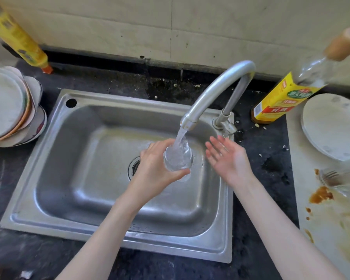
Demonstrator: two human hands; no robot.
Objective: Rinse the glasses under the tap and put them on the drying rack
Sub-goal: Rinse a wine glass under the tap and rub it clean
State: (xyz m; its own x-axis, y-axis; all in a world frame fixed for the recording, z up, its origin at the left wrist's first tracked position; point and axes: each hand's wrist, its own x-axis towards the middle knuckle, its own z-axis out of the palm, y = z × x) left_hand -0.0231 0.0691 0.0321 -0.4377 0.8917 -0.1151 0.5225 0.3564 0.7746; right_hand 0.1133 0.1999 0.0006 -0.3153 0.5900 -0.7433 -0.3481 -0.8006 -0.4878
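Both forearms reached in over the near edge of the sink. Left hand gripped a clear glass above the basin's centre, near the drain, with the tap running straight into it. Right hand hovered just beside, fingers spread, holding nothing. Rinsing was judged under way. Next move calls for emptying the glass and carrying it to a drying rack, not identifiable in view.
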